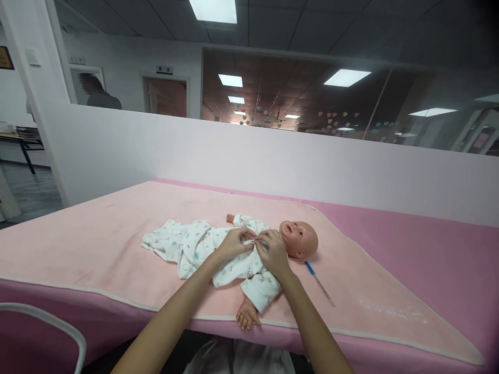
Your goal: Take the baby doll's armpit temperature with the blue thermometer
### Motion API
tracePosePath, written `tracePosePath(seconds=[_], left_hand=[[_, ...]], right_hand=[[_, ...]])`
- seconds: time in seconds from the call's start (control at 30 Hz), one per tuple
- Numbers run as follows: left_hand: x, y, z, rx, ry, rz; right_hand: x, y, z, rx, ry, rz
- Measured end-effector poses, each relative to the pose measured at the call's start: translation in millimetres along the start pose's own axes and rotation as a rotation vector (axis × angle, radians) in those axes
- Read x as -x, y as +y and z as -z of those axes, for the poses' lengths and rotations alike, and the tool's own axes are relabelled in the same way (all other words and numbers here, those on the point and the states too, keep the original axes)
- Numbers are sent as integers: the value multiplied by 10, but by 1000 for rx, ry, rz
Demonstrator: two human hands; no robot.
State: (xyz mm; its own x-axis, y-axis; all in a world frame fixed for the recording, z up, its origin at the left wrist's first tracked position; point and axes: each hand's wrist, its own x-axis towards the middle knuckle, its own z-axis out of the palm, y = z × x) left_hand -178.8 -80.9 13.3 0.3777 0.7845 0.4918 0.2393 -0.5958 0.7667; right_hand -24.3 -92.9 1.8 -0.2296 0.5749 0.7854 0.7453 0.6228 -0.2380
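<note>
A baby doll (pixel 306 239) lies on its back on a pink mat, its head to the right. It wears a white printed baby top (pixel 237 269), and white printed pants (pixel 195 239) cover its lower body. At the doll's chest, my left hand (pixel 236 243) pinches the front of the top. Close beside it, my right hand (pixel 273 249) also has its fingers closed on the fabric near the collar. Whether a fastener sits between the fingertips is too small to tell. One doll hand (pixel 247 313) hangs at the mat's front edge.
A blue-capped thermometer-like stick (pixel 319 283) lies right of the doll's head. The peach mat (pixel 97 228) covers a pink table surface (pixel 440 244). Behind it stands a low white partition (pixel 241 156) with glass above. A person (pixel 102 96) is beyond it at left. A white curved tube (pixel 58 319) is at front left.
</note>
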Motion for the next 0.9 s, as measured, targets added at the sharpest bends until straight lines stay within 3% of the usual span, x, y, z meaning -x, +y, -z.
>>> tracePosePath(seconds=[0.23, 0.4, 0.73, 0.9], left_hand=[[22, 22, -53, -320, 47, -118], [34, 30, -45, -215, 45, -130], [33, -6, -103, -354, 70, -113], [29, -33, -100, -309, 41, -65]], right_hand=[[14, 16, -10, -5, -13, -38], [13, 24, -13, 0, 1, -51], [18, 14, -9, -19, 17, -36], [23, 8, -13, -37, 8, -45]])
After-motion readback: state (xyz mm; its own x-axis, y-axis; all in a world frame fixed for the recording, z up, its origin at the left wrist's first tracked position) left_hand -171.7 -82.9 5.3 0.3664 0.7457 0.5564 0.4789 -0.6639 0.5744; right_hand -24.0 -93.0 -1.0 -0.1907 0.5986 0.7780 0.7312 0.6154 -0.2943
